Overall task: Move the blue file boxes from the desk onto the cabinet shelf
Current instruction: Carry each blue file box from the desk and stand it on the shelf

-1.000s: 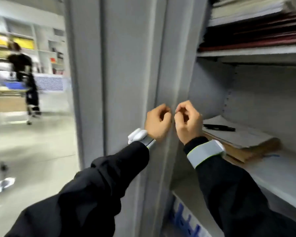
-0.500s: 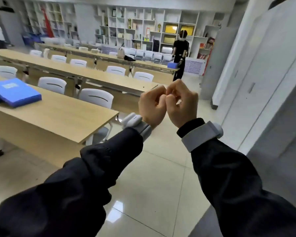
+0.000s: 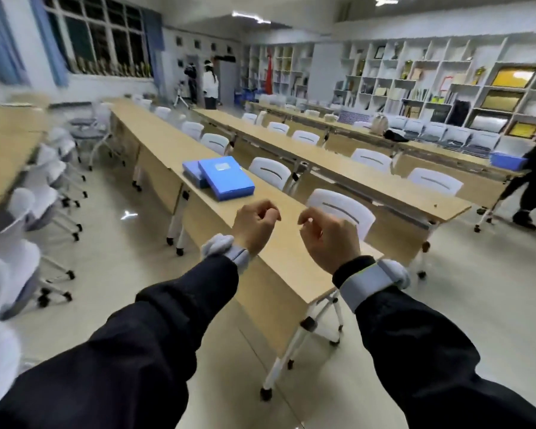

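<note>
Blue file boxes (image 3: 226, 178), 2 stacked, the lower half hidden, lie on the wooden tabletop (image 3: 164, 140); left hand (image 3: 254, 227) and right hand (image 3: 328, 239) hover apart, loosely curled, empty.

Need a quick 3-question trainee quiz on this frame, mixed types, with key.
1. Multiple choice: the blue file boxes lie on A) the desk, B) a chair, C) the floor.
2. True or false: the right hand grips a box.
3. Fill in: the desk shows ___ blue file boxes, one overlapping the other.
Key: 1 A; 2 false, both it and the left hand hold nothing; 3 two.
</note>
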Motion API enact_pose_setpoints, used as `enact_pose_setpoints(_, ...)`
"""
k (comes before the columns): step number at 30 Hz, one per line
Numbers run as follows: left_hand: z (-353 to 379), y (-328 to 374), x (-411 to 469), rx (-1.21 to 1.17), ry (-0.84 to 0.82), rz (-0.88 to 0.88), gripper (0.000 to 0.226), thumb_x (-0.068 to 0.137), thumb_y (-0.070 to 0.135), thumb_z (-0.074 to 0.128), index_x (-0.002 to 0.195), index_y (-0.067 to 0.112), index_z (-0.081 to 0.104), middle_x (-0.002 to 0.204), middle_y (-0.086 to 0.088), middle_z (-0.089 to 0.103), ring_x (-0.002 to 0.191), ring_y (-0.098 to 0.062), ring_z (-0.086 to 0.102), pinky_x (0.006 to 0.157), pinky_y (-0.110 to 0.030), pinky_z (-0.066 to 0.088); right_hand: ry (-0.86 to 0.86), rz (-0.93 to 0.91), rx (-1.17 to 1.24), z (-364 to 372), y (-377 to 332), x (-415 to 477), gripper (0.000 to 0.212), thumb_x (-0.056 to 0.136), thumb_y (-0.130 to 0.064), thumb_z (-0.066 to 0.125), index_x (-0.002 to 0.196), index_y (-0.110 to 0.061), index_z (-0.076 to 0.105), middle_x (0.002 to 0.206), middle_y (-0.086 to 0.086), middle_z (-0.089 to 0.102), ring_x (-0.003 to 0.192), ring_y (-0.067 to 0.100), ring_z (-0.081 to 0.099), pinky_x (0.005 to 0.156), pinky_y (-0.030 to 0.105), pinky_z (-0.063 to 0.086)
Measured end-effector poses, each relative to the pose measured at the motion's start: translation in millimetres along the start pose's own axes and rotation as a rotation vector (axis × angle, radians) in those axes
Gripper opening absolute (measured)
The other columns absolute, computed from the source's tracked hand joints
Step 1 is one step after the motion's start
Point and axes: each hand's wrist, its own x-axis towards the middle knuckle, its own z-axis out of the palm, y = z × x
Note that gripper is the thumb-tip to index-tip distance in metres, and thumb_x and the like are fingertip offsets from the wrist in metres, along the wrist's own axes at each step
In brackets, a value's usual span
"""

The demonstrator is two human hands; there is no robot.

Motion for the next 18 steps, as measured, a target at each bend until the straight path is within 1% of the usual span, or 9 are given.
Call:
enact_pose_setpoints(3,-71,-61,35,0.08,0.108,-0.165,0.019,0.066,0.023,0.041,0.052,0.025,0.054,0.058,0.006,0.056,0.057,-0.008,0.047,0.058,-0.026,0.034,-0.115,0.044,0.061,77,-4,28,0.011,0.077,-0.008,0.054,0.078,-0.011,0.064,0.054,0.012,0.059,0.053,0.036,0.056,0.054,0.037,0.048)
enact_pose_setpoints(5,-101,-95,49,0.122,0.132,-0.245,0.023,0.073,0.021,0.044,0.054,0.025,0.056,0.058,0.006,0.056,0.057,-0.011,0.047,0.06,-0.027,0.038,-0.129,0.113,0.116,114,-3,42,0.01,0.076,-0.004,0.058,0.077,-0.012,0.064,0.052,0.007,0.055,0.054,0.034,0.055,0.055,0.032,0.041)
enact_pose_setpoints(6,-110,-110,56,0.124,0.142,-0.283,0.026,0.078,0.017,0.046,0.055,0.024,0.056,0.058,0.006,0.056,0.057,-0.013,0.048,0.062,-0.03,0.042,-0.141,0.144,0.142,133,0,49,0.01,0.076,-0.005,0.058,0.078,-0.013,0.064,0.053,0.004,0.052,0.055,0.033,0.055,0.056,0.03,0.038)
enact_pose_setpoints(8,-123,-133,67,0.128,0.179,-0.33,0.031,0.081,0.011,0.047,0.055,0.024,0.058,0.057,0.006,0.056,0.058,-0.015,0.048,0.064,-0.034,0.045,-0.211,0.17,0.165,166,8,60,0.011,0.077,-0.007,0.057,0.08,-0.014,0.064,0.055,0.0,0.05,0.058,0.032,0.054,0.058,0.029,0.036)
enact_pose_setpoints(11,-132,-166,97,0.15,0.237,-0.367,0.031,0.081,0.011,0.048,0.055,0.024,0.059,0.055,0.008,0.055,0.056,-0.011,0.047,0.058,-0.024,0.038,-0.289,0.17,0.195,220,21,87,0.011,0.078,-0.009,0.055,0.08,-0.017,0.063,0.056,0.0,0.049,0.06,0.031,0.052,0.059,0.03,0.037)
enact_pose_setpoints(13,-132,-186,121,0.166,0.24,-0.371,0.031,0.081,0.011,0.048,0.056,0.025,0.06,0.055,0.01,0.056,0.053,-0.008,0.046,0.055,-0.023,0.035,-0.305,0.163,0.217,256,33,107,0.011,0.079,-0.011,0.055,0.08,-0.018,0.062,0.054,-0.002,0.048,0.059,0.028,0.05,0.059,0.03,0.037)
enact_pose_setpoints(15,-130,-204,148,0.182,0.234,-0.374,0.03,0.081,0.012,0.047,0.058,0.024,0.061,0.048,0.014,0.053,0.048,-0.005,0.042,0.052,-0.021,0.032,-0.32,0.155,0.225,289,49,128,0.01,0.079,-0.012,0.054,0.08,-0.019,0.062,0.054,-0.005,0.047,0.06,0.028,0.049,0.059,0.029,0.035)
enact_pose_setpoints(17,-126,-224,187,0.2,0.243,-0.393,0.031,0.082,0.011,0.046,0.059,0.024,0.061,0.041,0.013,0.047,0.042,-0.006,0.038,0.044,-0.018,0.032,-0.342,0.143,0.233,326,70,155,0.01,0.08,-0.014,0.053,0.081,-0.02,0.061,0.058,-0.003,0.049,0.064,0.031,0.052,0.06,0.029,0.036)
enact_pose_setpoints(18,-124,-232,208,0.214,0.253,-0.411,0.031,0.083,0.011,0.046,0.059,0.024,0.061,0.043,0.012,0.046,0.043,-0.008,0.038,0.04,-0.016,0.031,-0.358,0.135,0.23,344,82,170,0.01,0.08,-0.015,0.052,0.082,-0.02,0.061,0.061,-0.002,0.051,0.066,0.033,0.054,0.06,0.031,0.038)
